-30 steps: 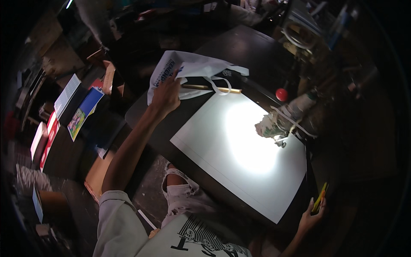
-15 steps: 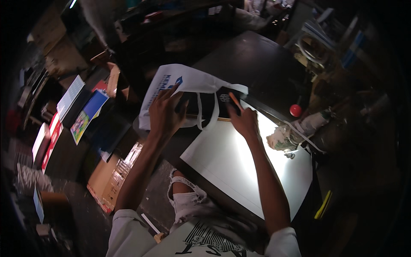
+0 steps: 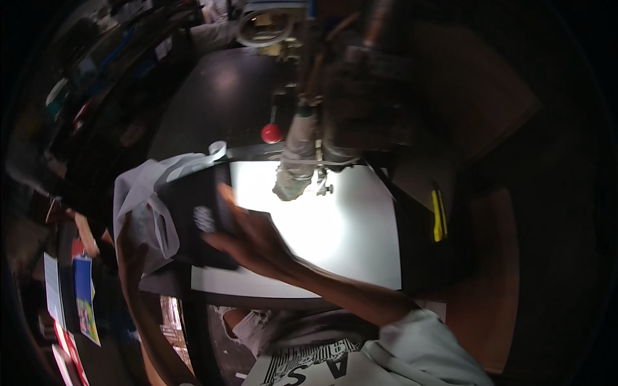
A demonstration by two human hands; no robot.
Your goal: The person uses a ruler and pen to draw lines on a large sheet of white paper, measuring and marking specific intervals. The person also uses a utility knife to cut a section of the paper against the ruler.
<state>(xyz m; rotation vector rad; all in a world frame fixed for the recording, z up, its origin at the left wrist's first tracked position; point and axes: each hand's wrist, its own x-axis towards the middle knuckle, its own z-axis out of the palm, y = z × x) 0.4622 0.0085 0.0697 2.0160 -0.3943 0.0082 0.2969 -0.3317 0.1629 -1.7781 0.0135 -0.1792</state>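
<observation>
Since a moment ago the view has swung toward the machine, and both hands have come together at the left edge of the lit white table (image 3: 347, 257). A second earlier the right hand was far out at the lower right holding a yellow pen-like thing; half a second ago it had crossed over to the white bag. Now the right hand (image 3: 254, 241) lies spread, fingers open, against a dark flat piece (image 3: 199, 222) with a small pale patch on it, pressing or steadying it rather than gripping it. The left hand (image 3: 132, 254) is at the lower edge of the white bag (image 3: 145, 199), in shadow; whether it is clenched on the fabric cannot be told. Work has moved from the pen to the bag.

The bag is limp, its loop handles hanging near the dark piece, which sits against or partly inside its mouth; the blur leaves that uncertain. Nothing else shows inside it.

The yellow pen (image 3: 439, 215) lies on a dark ledge to the right of the table. A red knob (image 3: 271, 133) stands behind the table.
</observation>
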